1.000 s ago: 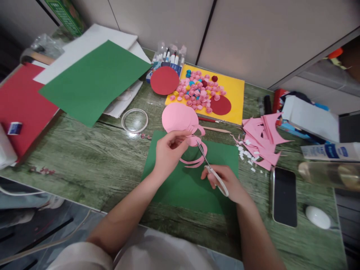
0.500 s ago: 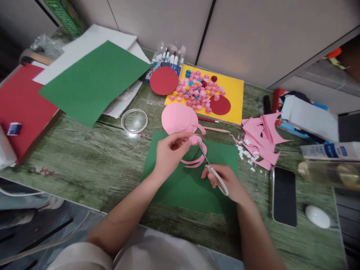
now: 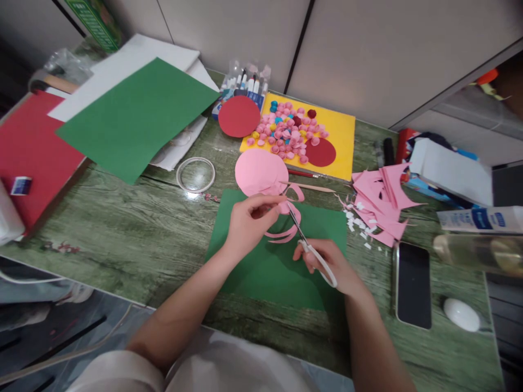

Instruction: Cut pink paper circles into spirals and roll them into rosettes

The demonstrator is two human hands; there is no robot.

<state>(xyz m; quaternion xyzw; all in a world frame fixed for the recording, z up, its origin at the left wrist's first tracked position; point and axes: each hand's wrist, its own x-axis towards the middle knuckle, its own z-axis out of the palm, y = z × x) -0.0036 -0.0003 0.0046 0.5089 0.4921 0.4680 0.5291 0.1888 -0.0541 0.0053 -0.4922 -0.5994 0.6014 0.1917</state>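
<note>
My left hand (image 3: pixel 247 223) pinches a pink paper circle (image 3: pixel 259 171) at its near edge, above a green sheet (image 3: pixel 269 272) on the table. A curling pink strip (image 3: pixel 286 234) hangs from the circle where it has been cut in a spiral. My right hand (image 3: pixel 327 264) grips white-handled scissors (image 3: pixel 312 250), whose blades point up-left into the pink paper beside my left fingers.
Behind lies a yellow sheet (image 3: pixel 339 136) with several small paper rolls (image 3: pixel 286 136) and two red discs (image 3: pixel 239 116). Pink offcuts (image 3: pixel 379 201) and a phone (image 3: pixel 413 283) sit to the right, a tape ring (image 3: pixel 195 175) and large green (image 3: pixel 131 117) and red (image 3: pixel 28 147) sheets to the left.
The scissors have shifted slightly down and right along the cut, and the loose pink strip has curled a little further from the circle. My left hand has barely moved.
</note>
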